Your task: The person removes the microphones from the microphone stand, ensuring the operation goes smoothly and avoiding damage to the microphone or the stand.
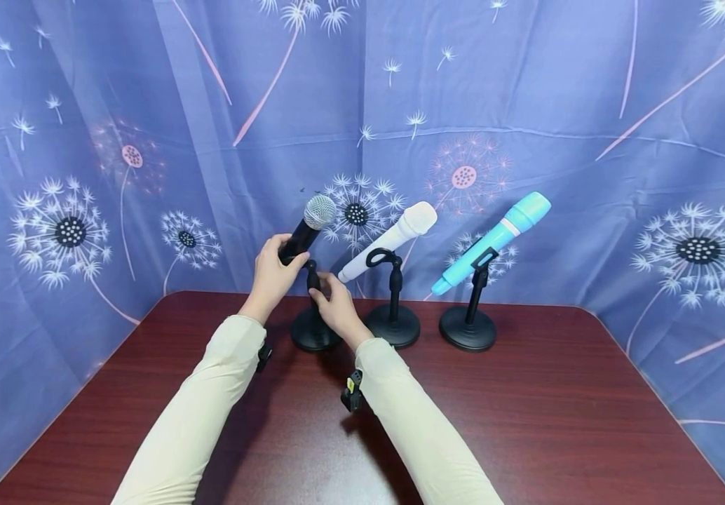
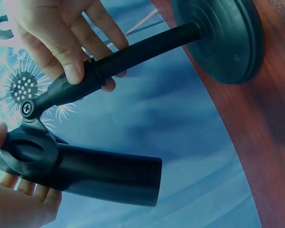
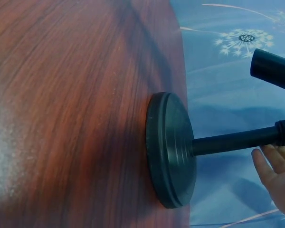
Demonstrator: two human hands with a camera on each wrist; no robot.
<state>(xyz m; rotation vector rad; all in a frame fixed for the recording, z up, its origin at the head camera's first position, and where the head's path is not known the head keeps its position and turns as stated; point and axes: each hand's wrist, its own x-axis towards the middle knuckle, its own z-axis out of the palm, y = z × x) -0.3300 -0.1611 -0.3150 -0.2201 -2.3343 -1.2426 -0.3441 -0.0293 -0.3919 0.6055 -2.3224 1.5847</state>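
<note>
A black microphone (image 1: 300, 240) with a silver mesh head tilts up to the right in the clip (image 2: 29, 151) of the leftmost black stand (image 1: 313, 334). My left hand (image 1: 274, 272) grips the microphone's body, thumb on one side and fingers beneath it in the left wrist view. Lower down, my right hand (image 1: 339, 308) pinches the stand's upright just under the clip joint, around the collar (image 2: 80, 80). The stand's round base (image 3: 173, 149) rests on the table, and the microphone's plain tail end (image 3: 270, 69) shows above the right hand (image 3: 280, 178) in the right wrist view.
Right of my hands, a white microphone (image 1: 388, 242) leans in a second black stand (image 1: 394, 324). Farther right, a turquoise microphone (image 1: 495, 238) sits in a third stand (image 1: 468, 328). The dark red table (image 1: 558, 407) ends at a blue dandelion-print curtain (image 1: 590, 231) behind and beside it.
</note>
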